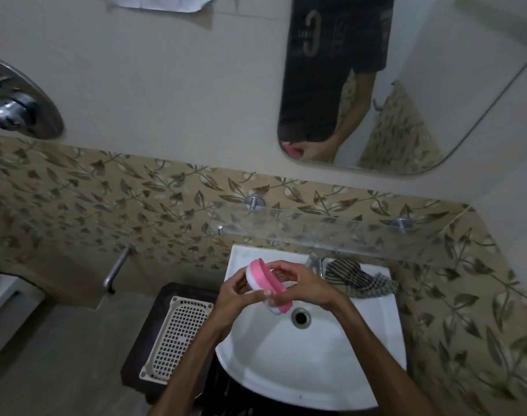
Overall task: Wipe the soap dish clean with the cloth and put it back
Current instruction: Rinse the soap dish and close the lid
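Soap dish [268, 285] (pink over white) gripped between both hands, left [236, 298] and right [305, 285], above sink [316, 370].

The sink [331, 364] bowl lies open from the drain [300, 317] toward 6 o'clock. At 12 o'clock the tap [316, 262] and the glass shelf [331, 232] overhanging it bar the way upward; the checked cloth [358, 279] fills the rim at 2 o'clock.
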